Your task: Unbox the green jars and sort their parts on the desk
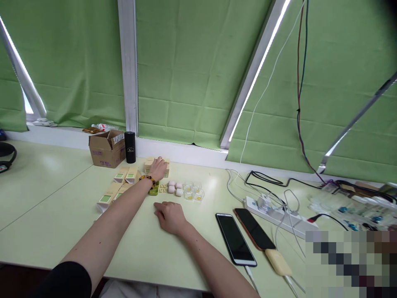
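Observation:
My left hand [157, 168], with a beaded bracelet at its wrist, reaches over a group of small beige boxes [148, 165] near the back of the table. Its fingers bend down onto one of them; the fingertips are partly hidden. My right hand [172, 217] rests on the table, fingers loosely curled, holding nothing. Between the hands stand green containers [153, 191], small cream pieces [162, 188], pink and white pieces [171, 189] and clear round-edged containers [188, 188] with yellow inside. More beige boxes with green labels [107, 198] lie left of my left forearm.
An open cardboard box [107, 151] and a black cylinder [130, 147] stand at the back left. To the right lie two phones [236, 239] [254, 228], a yellow power bank [278, 261], a white power strip [276, 215] and tangled cables. Headphones [8, 155] lie far left.

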`<action>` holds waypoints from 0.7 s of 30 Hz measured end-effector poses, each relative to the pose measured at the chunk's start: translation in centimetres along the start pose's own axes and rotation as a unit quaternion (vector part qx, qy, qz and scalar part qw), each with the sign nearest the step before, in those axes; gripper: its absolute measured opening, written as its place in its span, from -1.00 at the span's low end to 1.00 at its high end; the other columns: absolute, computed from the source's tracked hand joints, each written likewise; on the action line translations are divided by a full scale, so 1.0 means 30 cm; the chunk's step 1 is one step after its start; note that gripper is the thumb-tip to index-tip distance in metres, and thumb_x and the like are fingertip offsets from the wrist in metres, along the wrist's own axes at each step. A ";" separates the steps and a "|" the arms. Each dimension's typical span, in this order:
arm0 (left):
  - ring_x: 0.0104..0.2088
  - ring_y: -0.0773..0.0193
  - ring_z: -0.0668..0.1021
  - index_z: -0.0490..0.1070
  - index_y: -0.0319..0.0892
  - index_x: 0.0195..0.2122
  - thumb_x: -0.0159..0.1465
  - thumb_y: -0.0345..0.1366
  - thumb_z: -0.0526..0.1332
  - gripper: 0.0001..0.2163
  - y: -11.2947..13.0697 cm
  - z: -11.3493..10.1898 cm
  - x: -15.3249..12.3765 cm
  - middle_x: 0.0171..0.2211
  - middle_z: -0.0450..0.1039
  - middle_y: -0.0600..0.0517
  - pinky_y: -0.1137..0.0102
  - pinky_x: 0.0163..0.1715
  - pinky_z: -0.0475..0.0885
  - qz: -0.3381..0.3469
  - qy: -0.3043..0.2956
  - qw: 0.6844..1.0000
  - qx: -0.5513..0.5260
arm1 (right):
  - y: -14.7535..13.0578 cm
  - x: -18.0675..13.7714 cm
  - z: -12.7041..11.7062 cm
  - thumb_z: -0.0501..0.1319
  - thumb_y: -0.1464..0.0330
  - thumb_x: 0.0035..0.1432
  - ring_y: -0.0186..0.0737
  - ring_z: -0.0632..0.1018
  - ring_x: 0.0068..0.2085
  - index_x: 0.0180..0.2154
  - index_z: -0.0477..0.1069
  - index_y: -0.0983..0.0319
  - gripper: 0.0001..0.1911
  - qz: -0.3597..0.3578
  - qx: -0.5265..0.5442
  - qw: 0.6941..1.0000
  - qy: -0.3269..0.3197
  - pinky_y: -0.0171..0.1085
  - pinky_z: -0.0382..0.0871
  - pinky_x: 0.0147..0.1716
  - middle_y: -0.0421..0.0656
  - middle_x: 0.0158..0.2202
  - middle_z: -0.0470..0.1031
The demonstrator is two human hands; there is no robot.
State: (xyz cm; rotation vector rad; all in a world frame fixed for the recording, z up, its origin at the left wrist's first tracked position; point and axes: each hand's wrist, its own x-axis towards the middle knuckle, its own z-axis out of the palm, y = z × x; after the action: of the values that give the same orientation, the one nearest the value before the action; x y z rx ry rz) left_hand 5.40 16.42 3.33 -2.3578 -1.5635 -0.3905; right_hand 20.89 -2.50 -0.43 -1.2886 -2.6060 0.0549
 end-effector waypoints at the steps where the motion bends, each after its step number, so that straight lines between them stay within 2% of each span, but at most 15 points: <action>1: 0.25 -0.10 0.24 0.43 -0.23 -0.06 0.16 -0.57 0.21 -0.68 -0.001 0.002 0.002 -0.01 0.49 -0.23 0.09 0.17 0.20 -0.001 -0.002 1.000 -0.011 | 0.001 0.000 0.001 0.11 0.27 0.40 -0.20 0.56 -0.24 -0.13 0.44 0.13 -0.85 -0.001 -0.001 1.000 0.003 -0.25 -0.02 -0.39 -0.19 -0.22 0.62; 8: 0.11 -0.10 0.33 0.35 -0.18 -0.16 0.14 -0.54 0.27 -0.74 0.002 -0.006 -0.002 -0.19 0.49 -0.17 0.08 0.10 0.24 -0.043 0.017 0.991 -0.123 | 0.007 0.001 0.011 0.13 0.27 0.39 -0.19 0.58 -0.24 -0.13 0.45 0.13 -0.85 -0.005 0.003 1.000 0.012 -0.26 0.00 -0.39 -0.18 -0.23 0.62; 12: 0.07 -0.05 0.37 0.30 -0.15 -0.12 0.19 -0.42 0.31 -0.73 0.000 -0.049 -0.003 -0.09 0.45 -0.14 0.12 0.07 0.29 -0.065 0.054 0.970 -0.230 | 0.019 0.002 0.031 0.14 0.29 0.37 -0.16 0.59 -0.22 -0.10 0.49 0.11 -0.82 -0.003 0.039 0.999 0.021 -0.28 0.09 -0.35 -0.16 -0.23 0.63; 15: -0.04 0.05 0.45 0.25 -0.14 -0.06 0.25 -0.28 0.33 -0.69 -0.002 -0.097 -0.007 -0.02 0.40 -0.13 0.17 -0.02 0.38 -0.079 0.079 0.939 -0.325 | 0.039 0.011 0.055 0.17 0.33 0.32 -0.14 0.60 -0.20 -0.02 0.50 0.10 -0.77 0.019 0.116 0.991 0.064 -0.27 0.19 -0.30 -0.16 -0.19 0.64; 18: -0.16 0.16 0.51 0.22 -0.14 -0.02 0.27 -0.20 0.33 -0.64 0.004 -0.147 -0.041 -0.06 0.41 -0.09 0.24 -0.13 0.45 -0.094 0.099 0.898 -0.418 | 0.069 0.030 0.071 0.16 0.36 0.30 -0.18 0.58 -0.29 -0.02 0.46 0.12 -0.76 0.076 0.237 0.959 0.137 -0.26 0.29 -0.28 -0.20 -0.27 0.61; 21: -0.13 0.20 0.55 0.22 -0.13 -0.04 0.30 -0.13 0.31 -0.66 0.024 -0.186 -0.122 -0.04 0.41 -0.07 0.29 -0.17 0.50 -0.096 0.116 0.857 -0.492 | 0.095 0.043 0.072 0.22 0.30 0.25 -0.25 0.51 -0.39 -0.04 0.35 0.14 -0.76 0.130 0.335 0.904 0.232 -0.26 0.34 -0.33 -0.24 -0.26 0.53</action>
State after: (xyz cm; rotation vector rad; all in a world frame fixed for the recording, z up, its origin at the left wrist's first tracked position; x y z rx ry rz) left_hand 4.31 10.94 7.05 -2.6038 -1.7046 -1.8222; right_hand 21.87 0.41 -2.66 -1.1802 -1.7601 0.5615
